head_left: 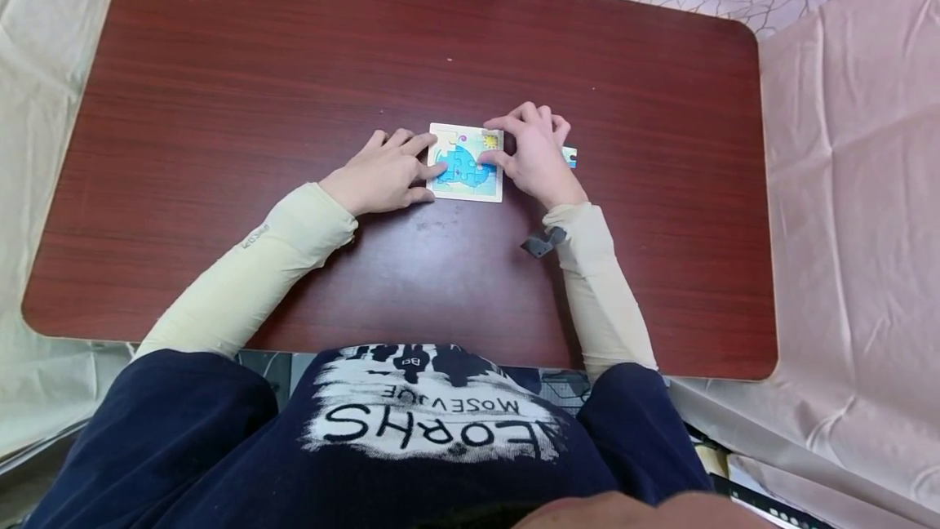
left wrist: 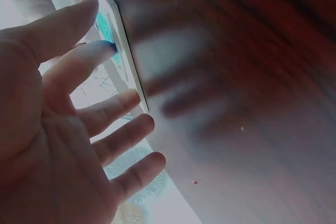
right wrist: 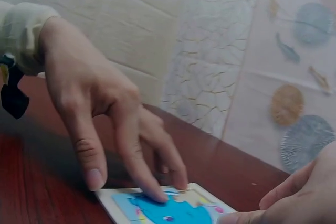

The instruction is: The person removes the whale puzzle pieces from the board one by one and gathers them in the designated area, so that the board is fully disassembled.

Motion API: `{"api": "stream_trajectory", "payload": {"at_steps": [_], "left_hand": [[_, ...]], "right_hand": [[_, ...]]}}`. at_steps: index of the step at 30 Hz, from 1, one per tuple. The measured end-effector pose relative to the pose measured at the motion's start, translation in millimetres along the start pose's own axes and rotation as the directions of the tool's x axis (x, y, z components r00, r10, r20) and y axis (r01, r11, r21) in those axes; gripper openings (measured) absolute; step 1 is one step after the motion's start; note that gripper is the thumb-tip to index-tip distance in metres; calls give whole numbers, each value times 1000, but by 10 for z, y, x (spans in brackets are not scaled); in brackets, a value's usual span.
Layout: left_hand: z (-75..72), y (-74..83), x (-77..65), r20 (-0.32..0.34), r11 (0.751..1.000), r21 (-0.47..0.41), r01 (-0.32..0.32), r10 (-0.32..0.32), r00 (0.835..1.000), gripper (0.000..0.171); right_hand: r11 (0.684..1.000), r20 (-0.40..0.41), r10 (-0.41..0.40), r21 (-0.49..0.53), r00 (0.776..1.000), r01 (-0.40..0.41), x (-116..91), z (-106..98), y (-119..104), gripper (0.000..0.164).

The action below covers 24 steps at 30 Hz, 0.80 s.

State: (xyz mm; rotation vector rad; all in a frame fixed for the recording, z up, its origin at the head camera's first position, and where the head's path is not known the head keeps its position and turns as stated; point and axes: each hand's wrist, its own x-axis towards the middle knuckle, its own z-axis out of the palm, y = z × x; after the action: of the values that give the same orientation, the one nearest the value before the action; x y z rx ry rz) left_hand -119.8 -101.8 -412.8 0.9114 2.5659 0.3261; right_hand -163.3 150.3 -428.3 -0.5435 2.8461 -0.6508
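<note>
Between both hands (head_left: 385,174) (head_left: 539,155), the puzzle (head_left: 461,163)

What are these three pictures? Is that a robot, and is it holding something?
No robot: these are a person's left hand and right hand. The big picture comes from a camera on the person's head; the others come from cameras on the left and right wrists. On the brown table lies a jigsaw puzzle with a blue animal, and a loose piece peeks out beside the right hand. The left hand touches the puzzle. The right hand touches it too, but I can't tell whether it's pinching a piece.
</note>
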Motion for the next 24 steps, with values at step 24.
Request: {"api": "stream_trajectory", "payload": {"at_steps": [24], "left_hand": [[14,94,60,-24,997,56,44,-43,999,63]], "right_hand": [[994,119,-47,-95,992,58,227,69,-294,35]]}}
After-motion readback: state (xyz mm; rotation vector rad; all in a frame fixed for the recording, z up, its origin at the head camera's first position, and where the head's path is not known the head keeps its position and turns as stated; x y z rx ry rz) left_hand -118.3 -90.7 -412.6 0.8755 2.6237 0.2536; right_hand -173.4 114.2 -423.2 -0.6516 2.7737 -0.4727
